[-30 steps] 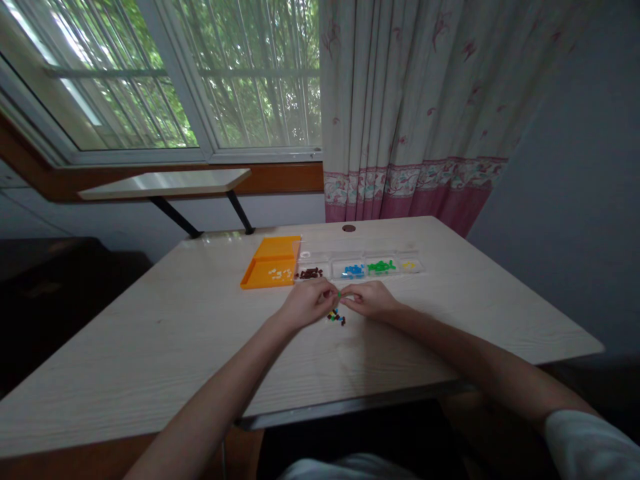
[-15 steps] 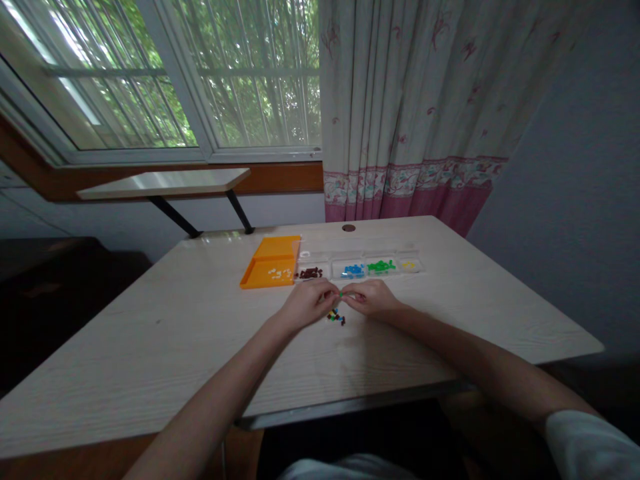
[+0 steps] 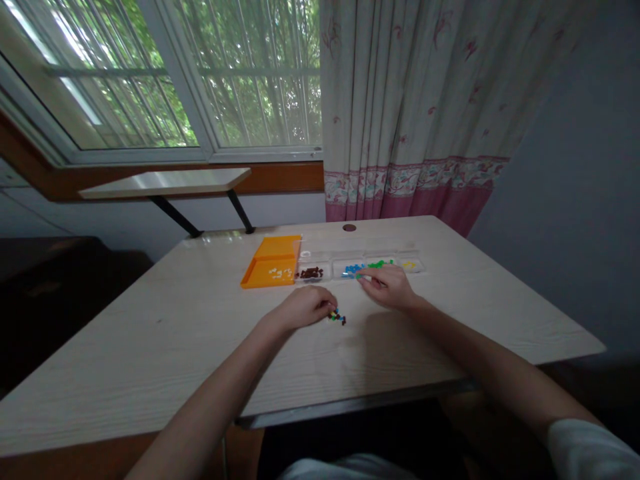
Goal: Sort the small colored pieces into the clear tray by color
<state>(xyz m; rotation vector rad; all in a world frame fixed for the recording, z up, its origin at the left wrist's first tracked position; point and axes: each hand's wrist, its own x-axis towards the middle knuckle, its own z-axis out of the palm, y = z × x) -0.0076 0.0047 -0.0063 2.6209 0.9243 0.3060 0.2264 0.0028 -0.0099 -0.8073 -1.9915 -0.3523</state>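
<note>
My right hand (image 3: 389, 287) reaches over the near edge of the clear compartment box, its fingers pinched on a small green piece (image 3: 358, 275) in front of the blue pieces (image 3: 353, 269). Beyond that hand lie green pieces (image 3: 379, 265), partly covered by it. My left hand (image 3: 309, 305) rests on the table with closed fingertips beside a little heap of mixed brown, blue, yellow and green pieces (image 3: 338, 317). Whatever those left fingertips hold is too small to make out. Brown pieces (image 3: 310, 273) fill the compartment ahead of my left hand.
An open orange case (image 3: 273, 248) with white pieces (image 3: 280, 273) stands left of the clear box. Yellow pieces (image 3: 409, 265) lie in its rightmost compartment. A raised shelf (image 3: 170, 181) is at the table's back left, and a round hole cover (image 3: 349, 228) sits near the back edge.
My hands have parted. My right hand has moved right and forward to the clear box with the green piece, while my left hand has lowered slightly by the heap.
</note>
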